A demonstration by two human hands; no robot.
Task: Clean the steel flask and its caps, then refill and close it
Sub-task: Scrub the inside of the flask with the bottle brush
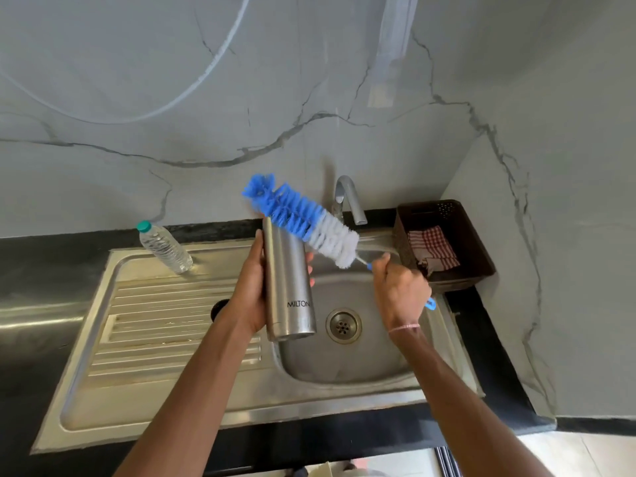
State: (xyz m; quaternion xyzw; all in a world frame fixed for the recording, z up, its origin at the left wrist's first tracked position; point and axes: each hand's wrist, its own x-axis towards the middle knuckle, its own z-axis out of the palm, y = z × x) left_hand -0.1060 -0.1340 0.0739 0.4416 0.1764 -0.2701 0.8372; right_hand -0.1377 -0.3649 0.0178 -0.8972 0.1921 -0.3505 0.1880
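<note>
In the middle of the frame, the left hand [253, 287] holds the open Milton steel flask [288, 284] and the right hand [401, 290] grips the bottle brush [303, 218] outside it, so scrubbing, caps and refilling look left to do.

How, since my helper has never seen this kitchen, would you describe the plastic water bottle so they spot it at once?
Start at the steel sink and look to its ribbed drainboard on the left. At the drainboard's far left corner stands the plastic bottle. It is clear with a green cap, unlike the opaque steel flask held in the left hand.
</note>
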